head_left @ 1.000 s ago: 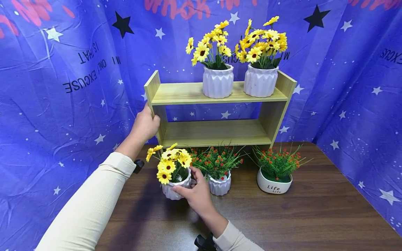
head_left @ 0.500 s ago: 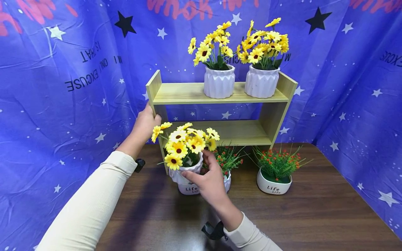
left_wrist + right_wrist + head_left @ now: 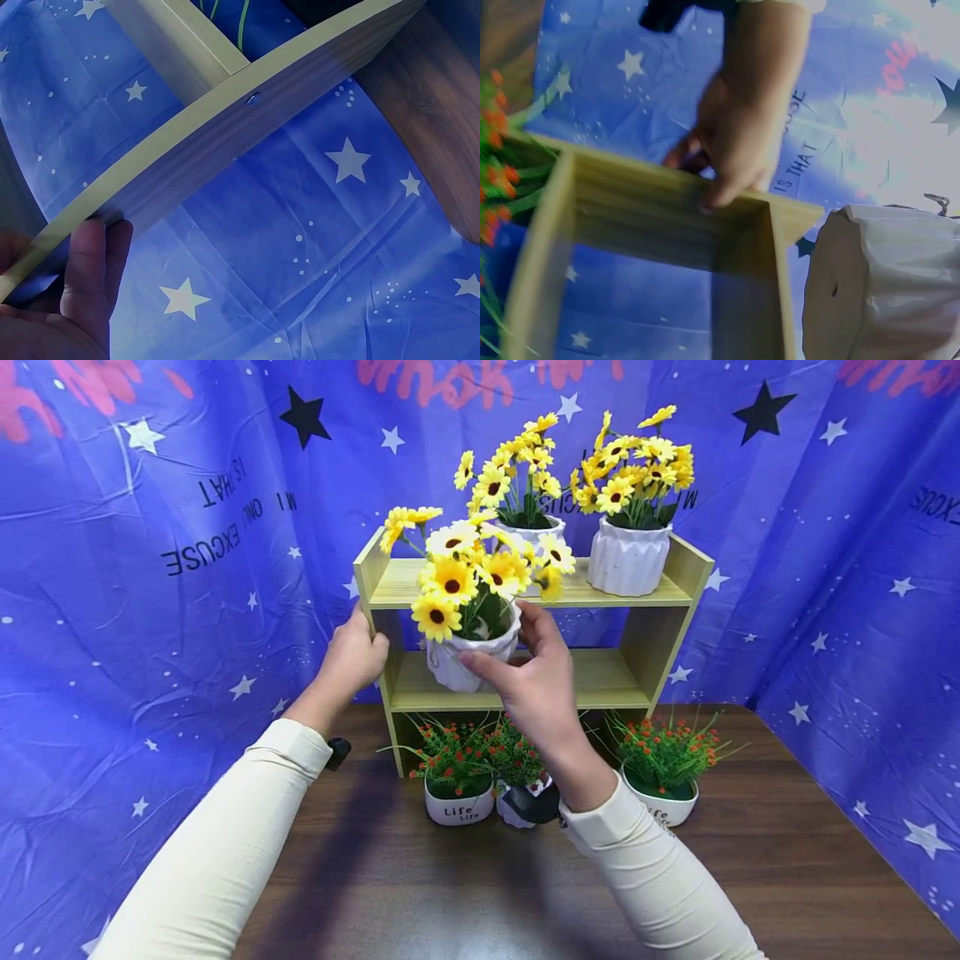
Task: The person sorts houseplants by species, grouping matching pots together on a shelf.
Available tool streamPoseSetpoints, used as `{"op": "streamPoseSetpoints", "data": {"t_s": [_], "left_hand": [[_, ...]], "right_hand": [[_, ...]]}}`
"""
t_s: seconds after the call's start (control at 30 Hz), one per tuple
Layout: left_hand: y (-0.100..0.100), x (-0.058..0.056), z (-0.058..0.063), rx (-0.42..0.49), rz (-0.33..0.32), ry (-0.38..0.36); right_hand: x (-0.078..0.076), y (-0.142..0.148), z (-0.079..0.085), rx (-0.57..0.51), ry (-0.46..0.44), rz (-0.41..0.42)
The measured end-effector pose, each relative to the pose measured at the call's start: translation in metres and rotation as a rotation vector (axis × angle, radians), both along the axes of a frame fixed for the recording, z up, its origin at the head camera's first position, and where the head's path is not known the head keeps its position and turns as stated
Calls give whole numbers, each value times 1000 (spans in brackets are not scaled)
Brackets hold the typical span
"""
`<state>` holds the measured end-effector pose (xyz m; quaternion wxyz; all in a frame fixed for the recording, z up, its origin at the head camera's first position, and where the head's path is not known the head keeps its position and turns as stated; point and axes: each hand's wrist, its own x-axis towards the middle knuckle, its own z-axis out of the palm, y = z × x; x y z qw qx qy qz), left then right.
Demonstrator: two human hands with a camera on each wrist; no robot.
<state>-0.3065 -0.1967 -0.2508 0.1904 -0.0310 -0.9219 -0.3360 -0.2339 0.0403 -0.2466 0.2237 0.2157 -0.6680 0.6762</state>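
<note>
My right hand [image 3: 543, 681] grips a white ribbed flowerpot [image 3: 468, 664] with yellow artificial daisies [image 3: 453, 581], held up in front of the wooden shelf [image 3: 517, 700]. In the right wrist view the base of this flowerpot [image 3: 840, 289] faces the camera, apart from the shelf. My left hand [image 3: 351, 653] holds the left side panel of the shelf. In the left wrist view, fingers [image 3: 84, 270] lie along the outer face of that panel [image 3: 187, 150]. Two more daisy pots, one at the middle [image 3: 551, 527] partly hidden by the held flowers and one at the right [image 3: 630, 556], stand on the top board.
Below the shelf, on the brown table [image 3: 420, 893], sit a white oval "Life" planter [image 3: 459, 810] with red-flowered grass, a ribbed pot [image 3: 512, 806] partly covered by the right wrist strap, and another oval planter [image 3: 667, 806] at right. A blue starry curtain [image 3: 187, 635] hangs behind.
My right hand has lifted the daisy pot from low over the table up and to the right, in front of the shelf. My left hand has kept its place on the side panel.
</note>
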Motion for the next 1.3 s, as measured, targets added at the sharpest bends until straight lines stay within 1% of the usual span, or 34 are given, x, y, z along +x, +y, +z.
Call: {"op": "streamPoseSetpoints", "data": {"t_s": [0.1, 0.27, 0.5, 0.63, 0.73, 0.8, 0.87, 1.03, 1.13, 1.3], "left_hand": [[0, -1, -1, 9, -4, 6], [-1, -1, -3, 19, -13, 7], [0, 0, -5, 7, 0, 8], [1, 0, -6, 13, -12, 36], [0, 1, -5, 15, -23, 56], [0, 0, -4, 13, -20, 56], [0, -1, -3, 13, -18, 53], [1, -2, -3, 18, -12, 9], [1, -2, -3, 14, -10, 4], [1, -2, -2, 3, -6, 32]], "right_hand": [[-9, -1, 16, 33, 22, -23], [-24, -8, 34, 46, -8, -12], [-43, -20, 47, 97, -85, -6], [-51, -24, 53, 122, -98, 10], [-58, -25, 58, 160, -98, 13], [-63, -27, 62, 205, -94, -2], [-68, -28, 66, 269, -87, -36], [-82, -33, 72, 412, -94, -114], [-90, -37, 74, 454, -117, -141], [-100, -44, 78, 502, -157, -171]]}}
